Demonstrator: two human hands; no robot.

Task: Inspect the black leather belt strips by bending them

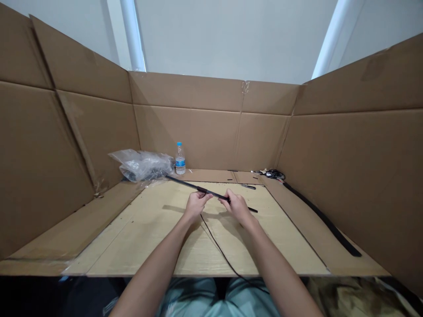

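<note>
Both hands are closed on a thin black rod (211, 193) above the middle of a pale wooden board (264, 229). The left hand (197, 206) wraps the rod just below a thicker dark sleeve (201, 189), and the right hand (237, 208) pinches it between thumb and fingers a short way along. Its far end reaches toward a clear plastic bag (142, 165), and its near end sticks out past the right hand. A thin black cord (218, 248) drops from under the hands, crosses the board and runs off its front edge toward the person's lap.

Beside the bag, a water bottle (180, 159) stands upright against the back cardboard wall (194, 127). A small dark-handled tool (248, 186) lies near the back of the board, a black tangle of small parts (271, 174) sits in the back right corner, and a long black strip (325, 222) lies on the cardboard at right.

The loose cord looks like the main risk: it could snag or get pinned under an arm. A sideways swing of the rod could catch the bag or tip the bottle, and the sleeve could slip if the grip loosens.
</note>
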